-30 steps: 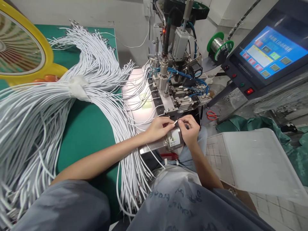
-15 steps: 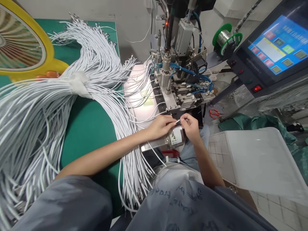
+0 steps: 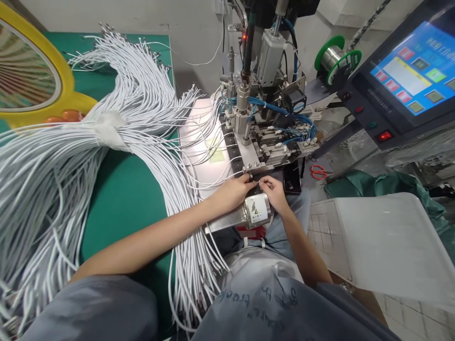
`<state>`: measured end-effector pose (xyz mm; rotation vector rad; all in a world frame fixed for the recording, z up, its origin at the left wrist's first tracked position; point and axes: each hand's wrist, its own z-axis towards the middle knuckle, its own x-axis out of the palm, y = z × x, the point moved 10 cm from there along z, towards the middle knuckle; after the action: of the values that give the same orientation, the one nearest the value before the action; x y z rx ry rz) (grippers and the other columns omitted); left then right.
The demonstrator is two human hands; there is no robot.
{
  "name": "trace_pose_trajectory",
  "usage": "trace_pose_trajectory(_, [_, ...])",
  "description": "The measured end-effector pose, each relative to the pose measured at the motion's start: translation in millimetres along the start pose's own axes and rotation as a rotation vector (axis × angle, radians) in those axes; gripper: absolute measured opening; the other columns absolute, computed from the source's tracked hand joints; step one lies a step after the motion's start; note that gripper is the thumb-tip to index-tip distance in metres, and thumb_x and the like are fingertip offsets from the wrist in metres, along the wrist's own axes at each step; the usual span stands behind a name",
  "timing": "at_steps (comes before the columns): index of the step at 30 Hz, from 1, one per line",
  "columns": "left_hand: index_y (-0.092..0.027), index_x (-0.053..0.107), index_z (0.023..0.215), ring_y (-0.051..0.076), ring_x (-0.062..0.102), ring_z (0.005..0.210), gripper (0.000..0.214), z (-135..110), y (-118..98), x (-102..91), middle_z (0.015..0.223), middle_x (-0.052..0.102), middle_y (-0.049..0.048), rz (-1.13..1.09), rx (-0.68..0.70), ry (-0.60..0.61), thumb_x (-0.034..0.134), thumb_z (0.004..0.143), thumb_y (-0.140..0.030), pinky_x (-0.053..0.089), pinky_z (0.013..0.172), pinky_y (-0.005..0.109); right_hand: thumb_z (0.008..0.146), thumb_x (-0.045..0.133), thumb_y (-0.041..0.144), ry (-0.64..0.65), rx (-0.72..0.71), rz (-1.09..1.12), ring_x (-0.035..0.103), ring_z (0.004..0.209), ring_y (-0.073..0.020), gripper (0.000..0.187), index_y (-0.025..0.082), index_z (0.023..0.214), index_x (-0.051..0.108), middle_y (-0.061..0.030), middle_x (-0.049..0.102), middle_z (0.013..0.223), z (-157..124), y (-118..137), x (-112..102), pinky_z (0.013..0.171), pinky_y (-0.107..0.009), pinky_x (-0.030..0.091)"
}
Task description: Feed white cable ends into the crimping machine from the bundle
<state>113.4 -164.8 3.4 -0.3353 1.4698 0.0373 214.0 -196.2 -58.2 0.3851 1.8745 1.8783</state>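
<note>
My left hand (image 3: pixel 232 193) is closed with its fingertips at the front edge of the soldering machine (image 3: pixel 249 151), around the end of a white cable that is mostly hidden by the fingers. My right hand (image 3: pixel 273 193) faces it from the right, thumb and forefinger pinched on the thin tip of that cable. Just below both hands sits a metal cylinder with a white label (image 3: pixel 258 209). Under my left forearm runs a thick bundle of white cables (image 3: pixel 152 166), tied with a pale wrap (image 3: pixel 111 130).
Several cables lie over a pinkish pad (image 3: pixel 194 142) into the machine. A yellow fan (image 3: pixel 67 94) stands on the green table mat (image 3: pixel 124 189). To the right are a solder wire spool (image 3: pixel 334 57), a touch screen (image 3: pixel 415 71), red scissors (image 3: pixel 319 172) and a white tray (image 3: pixel 384 237).
Both hands have shifted slightly, the right one leftward and down, closer to the left. The white cable end that showed between them is now mostly covered. The whole view has tilted a little.
</note>
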Motion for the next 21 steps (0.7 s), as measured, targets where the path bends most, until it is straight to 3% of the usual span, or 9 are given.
trace_pose_trajectory(7, [-0.015,0.057,0.117,0.014,0.058,0.061,0.036,-1.1,-6.4,1.5,0.086,0.055,0.0067,0.143,0.081,0.0,0.039,0.087,-0.007,0.045,0.053,0.025,0.064,0.06,0.032,0.034,0.217,0.078,0.043,0.049,-0.009,0.015,0.017,0.065,0.058,0.0037,0.051,0.055,-1.3,-13.8,1.7,0.046,-0.022,0.034])
trace_pose_trajectory(17, [-0.011,0.052,0.118,0.017,0.062,0.072,0.034,-3.4,-11.1,3.5,0.091,0.054,0.0086,0.212,0.12,0.064,0.04,0.087,-0.007,0.048,0.057,0.027,0.063,0.061,0.029,0.083,0.171,-0.017,0.048,0.055,-0.0109,0.013,0.016,0.06,0.06,0.0016,0.056,0.057,5.7,-2.5,-1.1,0.052,-0.024,0.037])
trace_pose_trajectory(21, [-0.011,0.053,0.119,0.017,0.061,0.07,0.035,-3.5,-9.5,4.0,0.089,0.053,0.0084,0.206,0.116,0.059,0.038,0.087,-0.005,0.047,0.057,0.027,0.061,0.062,0.028,0.091,0.234,-0.006,0.046,0.052,-0.01,0.012,0.017,0.058,0.06,0.0026,0.054,0.054,4.4,-3.4,-0.4,0.049,-0.023,0.035])
